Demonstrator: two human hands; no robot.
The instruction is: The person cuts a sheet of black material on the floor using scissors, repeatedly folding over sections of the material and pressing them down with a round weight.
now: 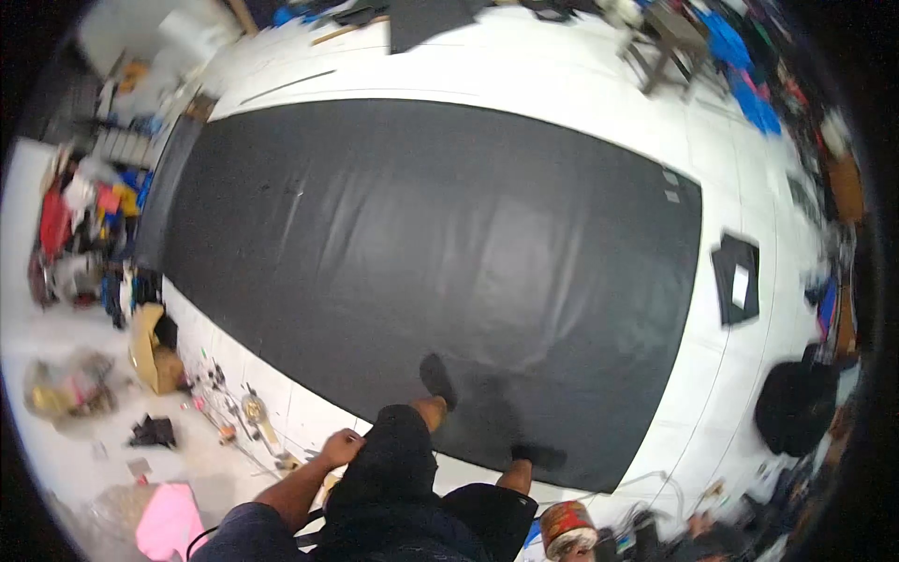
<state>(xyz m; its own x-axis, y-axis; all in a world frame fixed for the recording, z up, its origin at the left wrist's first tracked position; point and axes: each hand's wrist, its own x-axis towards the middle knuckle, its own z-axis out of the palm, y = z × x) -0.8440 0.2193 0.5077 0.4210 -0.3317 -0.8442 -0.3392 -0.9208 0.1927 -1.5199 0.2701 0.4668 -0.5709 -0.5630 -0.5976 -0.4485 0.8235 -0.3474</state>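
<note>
A large black sheet [431, 253] lies spread on the white tiled floor, with faint creases across its middle and its left end rolled or folded. My left hand [344, 447] hangs beside my left knee, near the sheet's lower edge; its fingers look curled, but whether they hold anything is too small to tell. My right hand is out of sight. Both my feet, in dark footwear, stand on the sheet's near edge. Two small grey patches [671, 187] mark the sheet's upper right corner.
A wooden stool [670, 45] stands at the upper right. Folded black fabric [737, 279] with a white paper lies right of the sheet. A cardboard box [154, 351] and scattered tools are at the left. A red patterned tin [567, 529] sits near my legs.
</note>
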